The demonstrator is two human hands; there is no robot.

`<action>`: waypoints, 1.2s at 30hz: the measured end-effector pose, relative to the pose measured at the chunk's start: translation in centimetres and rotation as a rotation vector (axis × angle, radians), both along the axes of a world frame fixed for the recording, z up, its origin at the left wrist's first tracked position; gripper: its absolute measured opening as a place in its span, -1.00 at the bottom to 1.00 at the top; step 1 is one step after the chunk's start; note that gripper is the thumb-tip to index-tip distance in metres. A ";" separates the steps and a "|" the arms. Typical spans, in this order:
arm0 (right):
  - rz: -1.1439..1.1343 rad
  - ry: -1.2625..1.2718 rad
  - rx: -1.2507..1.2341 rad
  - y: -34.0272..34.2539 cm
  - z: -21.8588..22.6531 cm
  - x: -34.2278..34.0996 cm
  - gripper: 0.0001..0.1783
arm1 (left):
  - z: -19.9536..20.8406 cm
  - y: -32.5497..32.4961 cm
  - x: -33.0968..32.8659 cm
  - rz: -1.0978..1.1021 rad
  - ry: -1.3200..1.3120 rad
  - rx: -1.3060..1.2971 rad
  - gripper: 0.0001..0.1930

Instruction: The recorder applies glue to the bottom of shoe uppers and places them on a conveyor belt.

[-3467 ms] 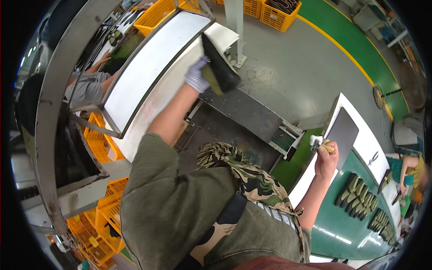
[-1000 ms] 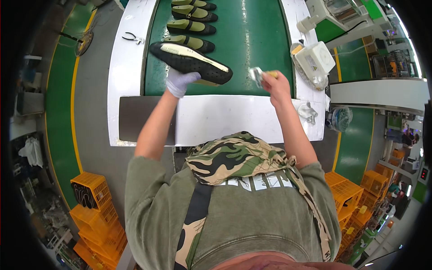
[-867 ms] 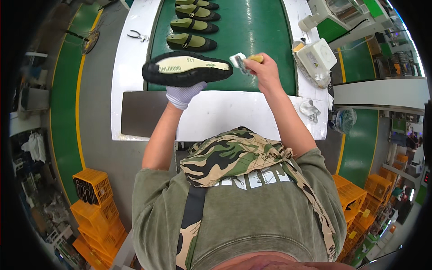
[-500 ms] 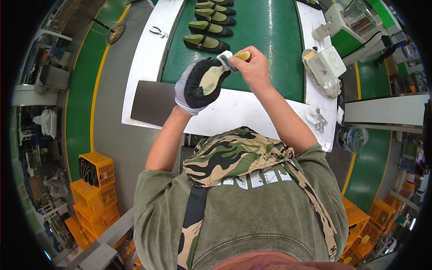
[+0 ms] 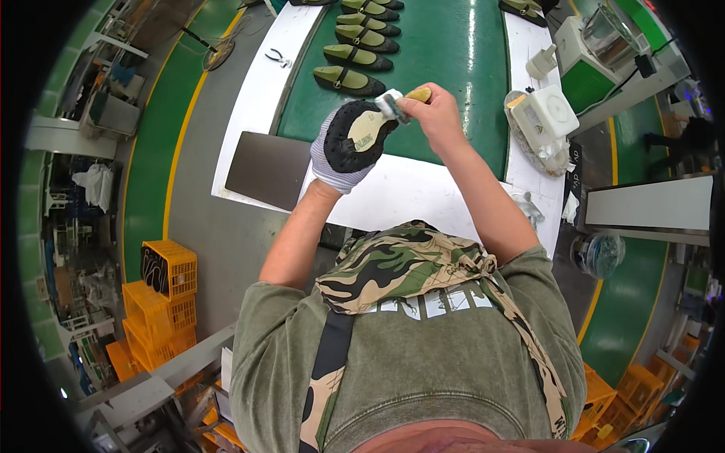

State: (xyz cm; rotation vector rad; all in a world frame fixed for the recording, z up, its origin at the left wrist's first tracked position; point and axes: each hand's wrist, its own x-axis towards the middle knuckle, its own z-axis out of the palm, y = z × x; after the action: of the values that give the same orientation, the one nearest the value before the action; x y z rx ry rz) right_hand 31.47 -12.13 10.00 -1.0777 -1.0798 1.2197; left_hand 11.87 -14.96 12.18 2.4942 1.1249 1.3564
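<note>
Currently one shoe [image 5: 361, 137], sole up, sits above the near edge of the white table [image 5: 423, 190], clamped in the gloved left hand [image 5: 328, 160]; the bare right hand [image 5: 438, 119] grips one yellow-handled tool [image 5: 392, 105], whose pale head hides part of the sole's far end; contact cannot be told. Beyond, at least five green-and-black shoes [image 5: 349, 80] line the green surface [image 5: 430, 45]. Around are one pair of pliers [image 5: 278, 58], one dark sheet [image 5: 266, 170] and one white container [image 5: 547, 113].

Peripheral layout
Dark-handled metal pliers [image 5: 280, 59] are lying on the white table border [image 5: 255, 106]; orange lattice plastic crates [image 5: 156, 306] are standing stacked at lower left; a boxy white plastic canister [image 5: 557, 109] is resting at upper right.
</note>
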 end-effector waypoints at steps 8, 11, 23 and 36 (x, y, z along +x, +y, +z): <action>0.082 0.206 0.065 -3.9 4.0 -0.1 -0.82 | 0.8 -3.1 2.0 0.161 0.085 -0.326 -0.56; 0.158 0.294 0.103 -4.9 6.4 -0.1 -0.80 | 0.5 -3.6 2.4 0.170 0.181 -0.339 -0.58; 0.422 0.008 0.421 -1.7 6.0 -1.2 -0.81 | -1.1 -8.2 -0.9 -0.354 -0.679 -1.132 -0.37; 1.065 -0.015 0.254 -3.9 5.4 -5.4 -0.73 | 0.1 -14.5 -6.3 -0.353 -1.090 -1.137 -0.20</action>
State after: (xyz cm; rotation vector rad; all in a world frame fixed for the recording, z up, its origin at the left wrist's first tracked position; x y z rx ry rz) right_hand 26.10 -16.00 15.40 -0.2551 -1.8592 1.7987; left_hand 5.62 -29.42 12.24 0.8566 0.7368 1.1399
